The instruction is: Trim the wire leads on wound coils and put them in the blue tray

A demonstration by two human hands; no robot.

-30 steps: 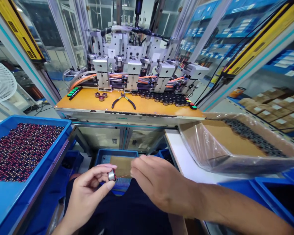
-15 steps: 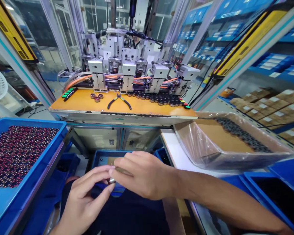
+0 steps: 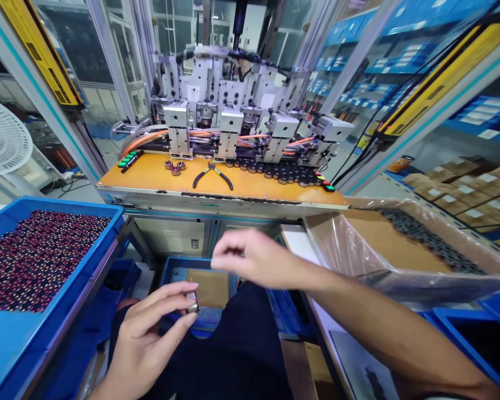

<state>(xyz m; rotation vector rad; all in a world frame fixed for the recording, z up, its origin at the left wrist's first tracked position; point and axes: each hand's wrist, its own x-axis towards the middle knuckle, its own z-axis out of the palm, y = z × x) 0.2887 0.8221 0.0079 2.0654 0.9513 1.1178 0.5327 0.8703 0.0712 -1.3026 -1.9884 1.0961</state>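
Note:
Between thumb and fingers, my left hand (image 3: 156, 325) holds a small silver cylindrical part (image 3: 192, 301) with a thin wire end sticking up from it. My right hand (image 3: 254, 258) is in the air, up and to the right of that part and apart from it. Its fingers are curled together and blurred; whether anything is between them cannot be made out. Both hands are above my lap and a blue bin (image 3: 177, 264) with brown cardboard in it.
An orange bench (image 3: 150, 178) bears pliers (image 3: 212, 176), small round parts and a row of dark parts before a metal machine (image 3: 229, 133). A blue tray (image 3: 119, 214) of red-and-dark parts stands left. A plastic-lined box (image 3: 333, 233) stands right.
My right hand has moved up and away from the part and my left hand. My left hand still holds the part. The camera view has shifted slightly left.

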